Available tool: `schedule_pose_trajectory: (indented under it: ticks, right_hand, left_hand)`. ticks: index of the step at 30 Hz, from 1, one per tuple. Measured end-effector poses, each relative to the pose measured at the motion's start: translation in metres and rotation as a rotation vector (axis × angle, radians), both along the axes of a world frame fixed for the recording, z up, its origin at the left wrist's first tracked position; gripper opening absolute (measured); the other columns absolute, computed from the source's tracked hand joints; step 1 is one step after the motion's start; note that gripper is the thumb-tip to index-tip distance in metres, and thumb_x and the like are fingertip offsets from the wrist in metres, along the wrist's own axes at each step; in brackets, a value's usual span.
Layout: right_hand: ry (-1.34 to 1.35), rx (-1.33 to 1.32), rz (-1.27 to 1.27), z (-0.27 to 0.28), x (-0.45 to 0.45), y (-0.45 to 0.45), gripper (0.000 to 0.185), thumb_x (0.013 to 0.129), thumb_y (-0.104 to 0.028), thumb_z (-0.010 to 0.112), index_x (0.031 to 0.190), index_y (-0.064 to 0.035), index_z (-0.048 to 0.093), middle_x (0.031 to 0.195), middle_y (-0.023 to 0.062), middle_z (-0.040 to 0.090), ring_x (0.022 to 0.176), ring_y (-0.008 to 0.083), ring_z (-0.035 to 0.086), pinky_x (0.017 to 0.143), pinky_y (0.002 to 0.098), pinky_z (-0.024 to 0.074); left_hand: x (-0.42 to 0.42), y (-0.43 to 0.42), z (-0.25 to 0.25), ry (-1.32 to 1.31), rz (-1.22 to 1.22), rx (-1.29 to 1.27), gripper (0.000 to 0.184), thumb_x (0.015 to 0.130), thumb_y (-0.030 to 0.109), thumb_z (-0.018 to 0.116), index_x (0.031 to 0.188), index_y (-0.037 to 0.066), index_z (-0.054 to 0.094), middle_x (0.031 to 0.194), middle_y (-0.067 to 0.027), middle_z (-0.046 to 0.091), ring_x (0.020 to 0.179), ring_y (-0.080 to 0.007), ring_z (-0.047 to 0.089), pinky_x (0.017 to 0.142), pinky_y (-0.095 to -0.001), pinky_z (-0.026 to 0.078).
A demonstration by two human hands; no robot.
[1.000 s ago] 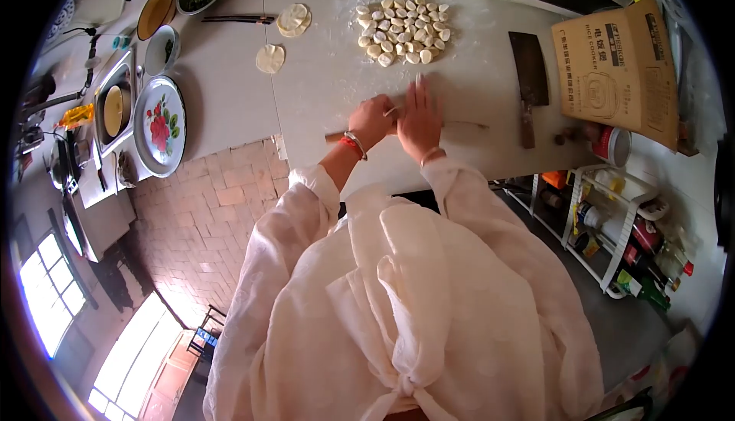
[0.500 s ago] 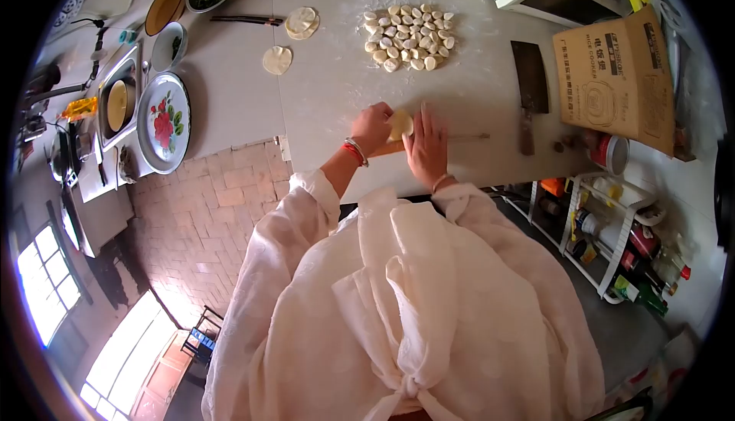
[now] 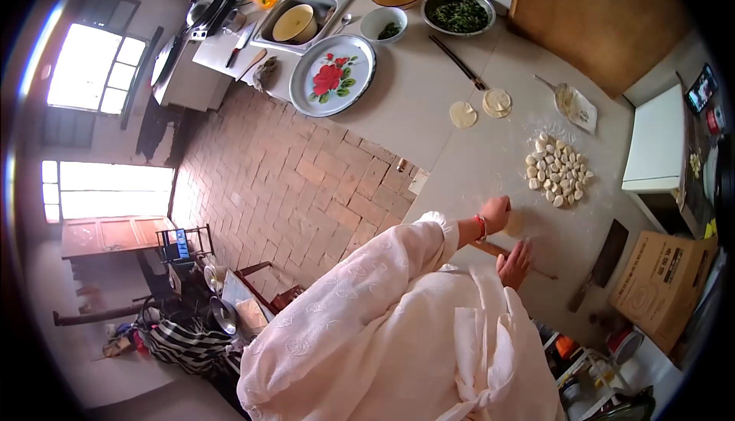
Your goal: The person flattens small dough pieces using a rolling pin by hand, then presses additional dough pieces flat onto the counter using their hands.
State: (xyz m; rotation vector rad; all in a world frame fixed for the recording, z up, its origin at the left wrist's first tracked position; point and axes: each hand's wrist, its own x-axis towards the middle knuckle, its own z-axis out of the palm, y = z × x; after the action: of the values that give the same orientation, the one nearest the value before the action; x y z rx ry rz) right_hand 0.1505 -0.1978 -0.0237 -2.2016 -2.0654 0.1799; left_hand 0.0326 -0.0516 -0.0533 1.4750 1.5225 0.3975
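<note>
While the blurred dough round (image 3: 516,224) lies inside the near edge of the counter (image 3: 463,162), your left hand (image 3: 495,215) is curled beside it, grip not determinable; your right hand (image 3: 514,264) lies over the rolling pin (image 3: 489,248), fingers close together. Likely light, soft, tearable: hold its rim.

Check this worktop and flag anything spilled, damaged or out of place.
Nothing on it looks damaged. White powder, probably flour, lies scattered on the counter around the small dough pieces; it looks messy, though hardly strange beside dough. The flowered tray sits right by the counter's edge, where it might get knocked.
</note>
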Motion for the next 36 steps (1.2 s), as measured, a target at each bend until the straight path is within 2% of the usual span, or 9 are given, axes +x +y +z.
schedule_pose_trajectory:
  ticks: [6, 7, 12, 16, 17, 18, 21, 27, 36]
  right_hand:
    - [-0.136, 0.055, -0.067, -0.014, 0.007, 0.079, 0.061, 0.099, -0.039, 0.042, 0.147, -0.0024, 0.034, 0.155, 0.0172, 0.031, 0.141, 0.0337, 0.034, 0.113, 0.0521, 0.0285]
    - [-0.438, 0.013, 0.053, -0.014, 0.010, 0.091, 0.062, 0.098, -0.040, 0.044, 0.146, -0.0016, 0.034, 0.155, 0.0176, 0.031, 0.141, 0.0335, 0.035, 0.112, 0.0511, 0.0295]
    - [0.113, 0.122, -0.081, -0.034, 0.014, 0.074, 0.060, 0.097, -0.036, 0.050, 0.143, -0.0001, 0.038, 0.148, 0.0230, 0.038, 0.139, 0.0394, 0.034, 0.112, 0.0595, 0.0240]
    - [0.212, 0.183, 0.024, -0.020, 0.001, -0.002, 0.066, 0.089, -0.023, 0.065, 0.143, 0.0025, 0.037, 0.146, 0.0262, 0.038, 0.136, 0.0429, 0.035, 0.111, 0.0595, 0.0239]
    - [0.300, 0.242, 0.059, -0.015, 0.000, -0.005, 0.066, 0.087, -0.020, 0.066, 0.142, 0.0039, 0.038, 0.145, 0.0280, 0.038, 0.135, 0.0446, 0.035, 0.111, 0.0580, 0.0242]
    - [0.392, -0.106, -0.043, 0.019, 0.000, 0.011, 0.065, 0.088, -0.022, 0.066, 0.141, 0.0039, 0.039, 0.146, 0.0290, 0.037, 0.136, 0.0441, 0.035, 0.111, 0.0567, 0.0250]
    - [0.085, 0.096, -0.038, -0.003, 0.001, 0.040, 0.063, 0.092, -0.029, 0.059, 0.143, 0.0011, 0.038, 0.151, 0.0232, 0.035, 0.141, 0.0350, 0.033, 0.114, 0.0546, 0.0225]
    - [-0.014, 0.105, -0.118, 0.004, 0.000, 0.103, 0.066, 0.095, -0.033, 0.053, 0.146, 0.0024, 0.033, 0.153, 0.0211, 0.032, 0.142, 0.0334, 0.031, 0.115, 0.0546, 0.0206]
    - [0.177, 0.018, -0.050, 0.017, -0.004, 0.006, 0.065, 0.095, -0.031, 0.055, 0.145, 0.0050, 0.032, 0.154, 0.0247, 0.028, 0.143, 0.0379, 0.027, 0.115, 0.0536, 0.0207]
  left_hand:
    - [0.005, -0.007, 0.041, 0.138, -0.309, 0.046, 0.012, 0.081, 0.016, 0.062, 0.086, 0.007, 0.066, 0.089, -0.0171, 0.070, 0.082, -0.0379, 0.066, 0.077, -0.0467, 0.053]
    - [0.009, -0.002, 0.038, 0.150, -0.315, 0.083, 0.012, 0.081, 0.018, 0.063, 0.086, 0.007, 0.066, 0.090, -0.0170, 0.070, 0.082, -0.0379, 0.066, 0.077, -0.0466, 0.053]
    - [0.004, 0.014, 0.029, 0.106, -0.484, 0.113, 0.023, 0.089, 0.023, 0.056, 0.093, 0.005, 0.070, 0.091, -0.0172, 0.069, 0.088, -0.0356, 0.066, 0.076, -0.0448, 0.053]
    - [-0.011, 0.020, -0.022, 0.086, -0.034, -0.094, 0.029, 0.083, 0.029, 0.064, 0.092, 0.001, 0.068, 0.087, -0.0229, 0.067, 0.083, -0.0370, 0.067, 0.073, -0.0471, 0.052]
    - [-0.027, 0.025, -0.009, -0.002, -0.293, -0.122, 0.026, 0.084, 0.027, 0.063, 0.088, 0.001, 0.069, 0.085, -0.0227, 0.067, 0.082, -0.0375, 0.067, 0.071, -0.0472, 0.051]
    - [-0.025, 0.024, -0.050, 0.299, -0.660, 0.226, 0.023, 0.083, 0.023, 0.062, 0.086, 0.001, 0.069, 0.086, -0.0221, 0.067, 0.082, -0.0369, 0.066, 0.070, -0.0468, 0.051]
    - [-0.019, 0.009, 0.066, 0.146, -0.778, 0.483, 0.024, 0.087, 0.027, 0.059, 0.082, 0.005, 0.067, 0.082, -0.0191, 0.065, 0.078, -0.0371, 0.064, 0.066, -0.0463, 0.051]
    - [0.001, 0.022, 0.085, 0.430, -0.846, 0.446, 0.024, 0.086, 0.026, 0.060, 0.081, 0.005, 0.068, 0.084, -0.0157, 0.068, 0.073, -0.0366, 0.064, 0.061, -0.0460, 0.051]
    - [-0.039, 0.016, -0.011, 0.261, -0.604, 0.366, 0.022, 0.081, 0.020, 0.062, 0.093, 0.006, 0.074, 0.087, -0.0152, 0.070, 0.082, -0.0334, 0.065, 0.075, -0.0428, 0.052]
